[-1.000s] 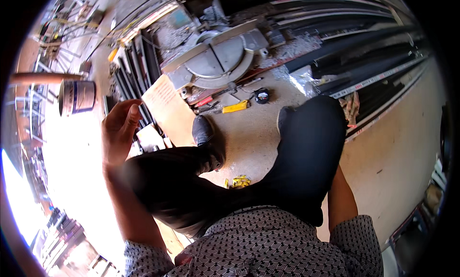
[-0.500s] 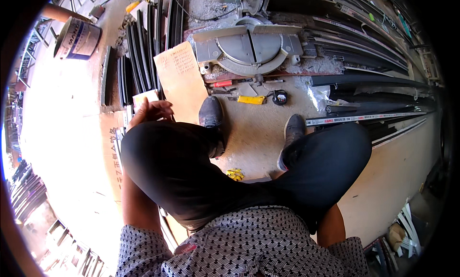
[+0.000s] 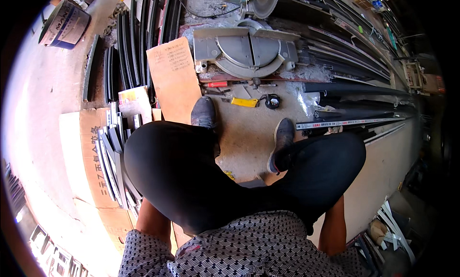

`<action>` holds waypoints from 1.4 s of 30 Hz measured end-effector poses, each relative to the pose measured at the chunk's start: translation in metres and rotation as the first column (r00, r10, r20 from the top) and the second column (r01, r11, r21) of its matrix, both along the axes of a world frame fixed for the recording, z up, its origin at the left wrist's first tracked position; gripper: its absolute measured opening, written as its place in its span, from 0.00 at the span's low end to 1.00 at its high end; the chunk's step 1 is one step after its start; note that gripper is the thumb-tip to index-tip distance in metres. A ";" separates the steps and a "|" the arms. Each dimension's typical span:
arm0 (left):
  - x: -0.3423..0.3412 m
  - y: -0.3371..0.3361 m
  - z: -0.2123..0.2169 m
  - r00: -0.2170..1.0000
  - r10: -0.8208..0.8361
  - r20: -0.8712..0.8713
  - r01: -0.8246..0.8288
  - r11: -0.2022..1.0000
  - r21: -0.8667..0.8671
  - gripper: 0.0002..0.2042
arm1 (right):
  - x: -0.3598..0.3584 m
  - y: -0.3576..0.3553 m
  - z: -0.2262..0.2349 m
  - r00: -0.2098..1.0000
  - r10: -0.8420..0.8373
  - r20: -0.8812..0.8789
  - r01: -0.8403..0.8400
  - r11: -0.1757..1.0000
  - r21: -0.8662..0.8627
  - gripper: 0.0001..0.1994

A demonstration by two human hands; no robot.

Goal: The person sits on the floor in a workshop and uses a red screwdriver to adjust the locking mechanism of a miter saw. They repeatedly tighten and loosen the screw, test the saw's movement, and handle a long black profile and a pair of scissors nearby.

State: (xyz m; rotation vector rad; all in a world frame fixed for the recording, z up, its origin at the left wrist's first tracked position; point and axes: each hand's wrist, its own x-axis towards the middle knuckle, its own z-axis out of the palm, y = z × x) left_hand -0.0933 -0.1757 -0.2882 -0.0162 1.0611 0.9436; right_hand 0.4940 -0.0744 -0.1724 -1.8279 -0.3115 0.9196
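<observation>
Black and pale strips (image 3: 112, 164) are laid by the right edge of brown cardboard (image 3: 87, 135), beside the left leg (image 3: 165, 162). Both hands are hidden from view, and the state of their fingers cannot be told; the left forearm (image 3: 154, 223) is seen near the strips. On the floor (image 3: 244, 143), a yellow cutter (image 3: 244, 102) is placed beside a black tape measure (image 3: 272, 101).

Mitre saw (image 3: 234, 51) sits at your 12 o'clock; hand tools (image 3: 244, 102) and tape measure (image 3: 272, 101) lie on floor (image 3: 247, 138) between it and you. Cardboard sheet (image 3: 173, 88) at 11, bucket (image 3: 67, 30) between 10 and 11, strips (image 3: 119, 168) on carton (image 3: 86, 128) at 9–10, bars (image 3: 354, 89) between 1 and 2.
</observation>
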 end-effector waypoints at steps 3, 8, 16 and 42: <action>-0.001 -0.005 -0.004 0.996 -0.050 -0.075 0.050 0.999 -0.005 0.23 | -0.013 0.009 0.032 0.990 -0.043 -0.136 0.046 0.999 0.022 0.23; -0.002 -0.012 -0.013 0.971 -0.122 -0.205 0.124 0.992 -0.001 0.22 | -0.037 0.018 0.122 0.940 -0.082 -0.332 0.087 0.996 0.001 0.23; 0.011 0.007 -0.026 0.831 -0.284 -0.478 0.297 0.954 -0.051 0.21 | -0.084 0.082 0.166 0.284 0.752 0.594 -0.648 0.607 -0.459 0.19; -0.007 0.029 -0.109 0.672 -0.422 -0.609 0.309 0.907 -0.287 0.18 | -0.375 0.169 -0.233 0.130 0.983 0.127 -0.844 0.177 -0.507 0.25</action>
